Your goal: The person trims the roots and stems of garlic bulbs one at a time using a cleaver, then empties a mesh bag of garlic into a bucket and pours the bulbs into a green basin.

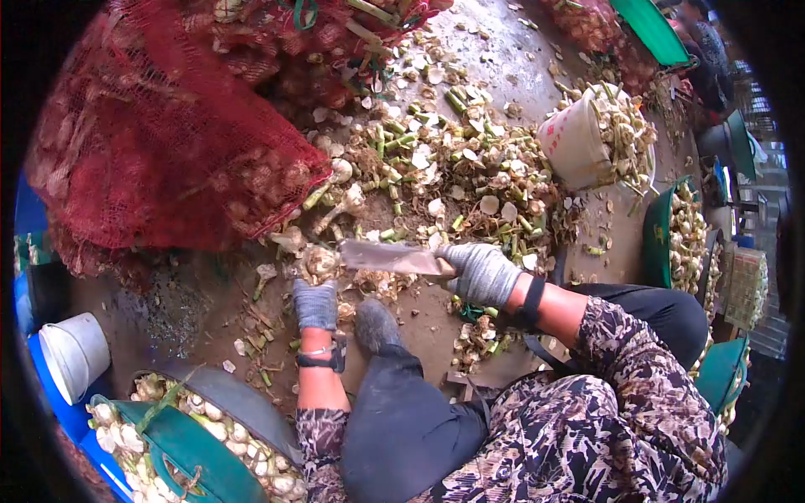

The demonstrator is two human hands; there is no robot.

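My right hand (484, 274), in a grey knit glove, is closed round the handle of a cleaver-like knife (392, 257). The broad blade points left, and its tip end reaches close to a garlic bulb (319, 263). That bulb sits at the fingers of my gloved left hand (316, 305), which are closed on it from below. Just beyond lie more garlic bulbs with stalks (345, 204), spilling out near the mouth of a red mesh sack (184, 159). Cut stalks and papery skins (470, 168) form a wide heap past the knife.
A white bucket (574, 149) of stalked garlic leans at the right. Green tubs (660, 239) of garlic stand along the right side. At lower left are a green basket (197, 448), a dark basin (243, 402) with trimmed bulbs and a white pail (75, 356). A person (708, 50) is at the upper right.
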